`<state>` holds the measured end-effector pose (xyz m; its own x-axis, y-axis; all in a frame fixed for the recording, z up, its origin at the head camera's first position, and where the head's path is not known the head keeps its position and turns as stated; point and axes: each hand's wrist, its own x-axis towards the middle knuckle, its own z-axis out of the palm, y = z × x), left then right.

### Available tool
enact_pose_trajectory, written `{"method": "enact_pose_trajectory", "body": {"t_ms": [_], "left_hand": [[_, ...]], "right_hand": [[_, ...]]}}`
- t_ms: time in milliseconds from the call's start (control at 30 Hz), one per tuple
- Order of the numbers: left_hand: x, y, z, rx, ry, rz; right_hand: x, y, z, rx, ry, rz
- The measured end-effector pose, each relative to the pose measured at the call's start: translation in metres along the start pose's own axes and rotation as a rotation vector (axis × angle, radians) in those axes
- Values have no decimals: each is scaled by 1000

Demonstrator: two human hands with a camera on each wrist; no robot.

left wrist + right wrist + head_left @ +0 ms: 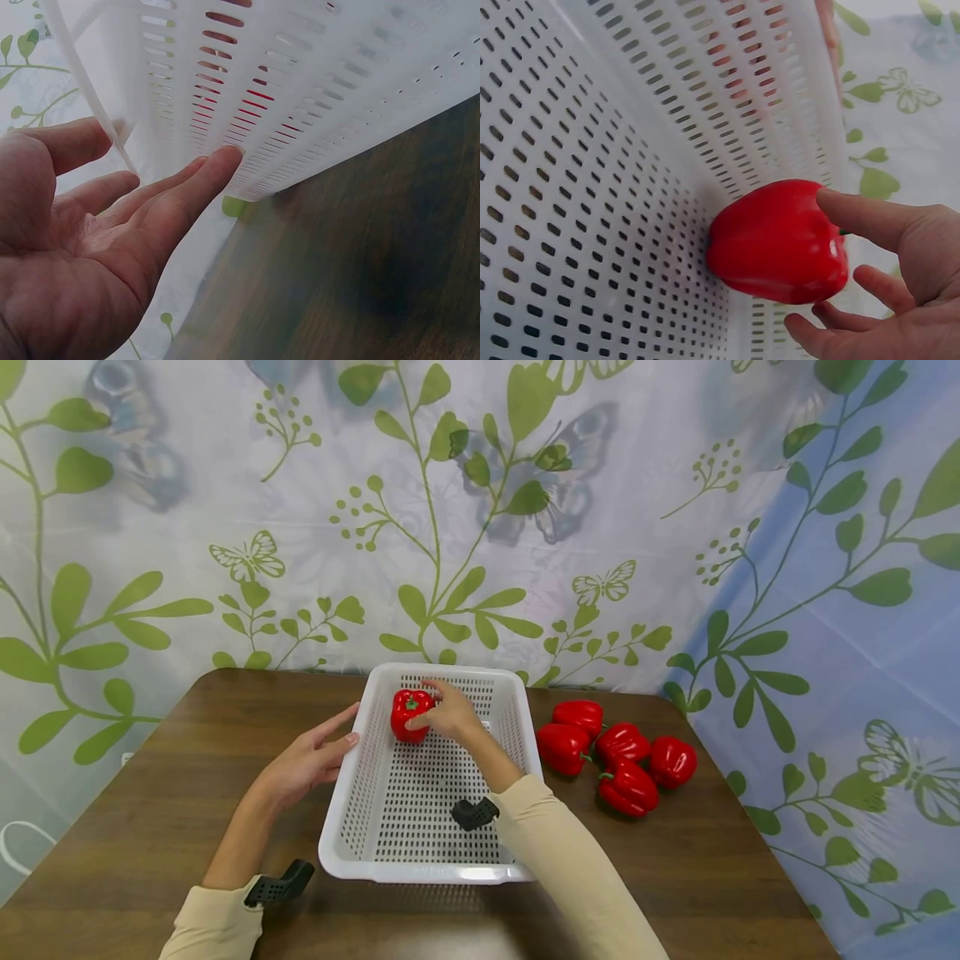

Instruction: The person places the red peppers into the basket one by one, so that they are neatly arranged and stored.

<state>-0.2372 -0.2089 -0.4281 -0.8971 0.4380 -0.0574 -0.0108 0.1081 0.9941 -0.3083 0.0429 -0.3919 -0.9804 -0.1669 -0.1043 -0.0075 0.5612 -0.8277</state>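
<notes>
A red bell pepper [410,717] with a green stem stands on the floor of a white perforated plastic basket [427,868], near its far left corner. My right hand [452,713] reaches into the basket over the pepper. In the right wrist view, the thumb tip overlaps the upper side of the pepper [780,244], and the other fingers spread loosely by its lower side. Outside the basket, my left hand [303,767] has its thumb tip at the left rim. Its fingers [199,184] extend nearly straight along the outer wall, where red shows through the slots.
Several more red bell peppers [625,745] lie grouped on the brown wooden table [720,877], right of the basket. Behind the table hangs a curtain [300,527] with green leaves and butterflies. A white cord [22,827] loops at the far left.
</notes>
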Motion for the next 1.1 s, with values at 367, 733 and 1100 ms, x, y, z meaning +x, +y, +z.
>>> {"method": "enact_pose_trajectory", "body": {"t_ms": [367,733,1100], "left_hand": [[-1,1,2,5,22,-2],[1,0,1,-4,8,8],[1,-1,1,-1,10,2]], "right_hand": [[-9,-18,-27,-45,-25,-78],[-26,-24,-79,-104,-44,-91],[-52,-12,-127,-234,-33,-94]]}}
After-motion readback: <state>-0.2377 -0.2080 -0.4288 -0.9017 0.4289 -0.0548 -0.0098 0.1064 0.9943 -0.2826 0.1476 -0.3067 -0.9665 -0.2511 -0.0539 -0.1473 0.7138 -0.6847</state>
